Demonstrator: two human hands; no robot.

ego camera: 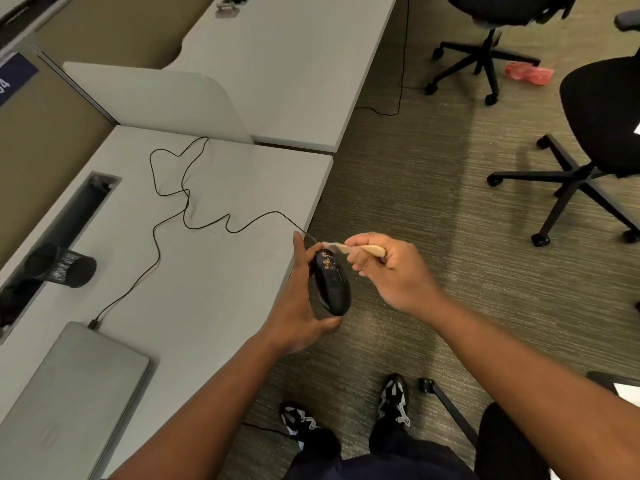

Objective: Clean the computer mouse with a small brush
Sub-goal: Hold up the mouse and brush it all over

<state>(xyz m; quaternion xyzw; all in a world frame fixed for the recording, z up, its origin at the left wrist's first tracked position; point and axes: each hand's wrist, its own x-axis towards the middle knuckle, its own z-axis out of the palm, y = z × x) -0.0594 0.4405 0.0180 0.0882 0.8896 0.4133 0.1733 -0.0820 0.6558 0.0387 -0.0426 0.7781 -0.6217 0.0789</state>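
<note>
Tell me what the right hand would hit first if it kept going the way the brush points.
Most likely the left hand's fingers at the front end of the mouse. The right hand aims the brush leftward just above the mouse's crumb-speckled front; depth is unclear.

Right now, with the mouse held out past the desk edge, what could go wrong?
The crumbs on the mouse would likely be swept onto the carpet, not the desk.
The left hand holds the mouse only at its edges; a hard stroke of the brush might knock it loose.
Its cable runs to the laptop, so a drop could tug it.
</note>
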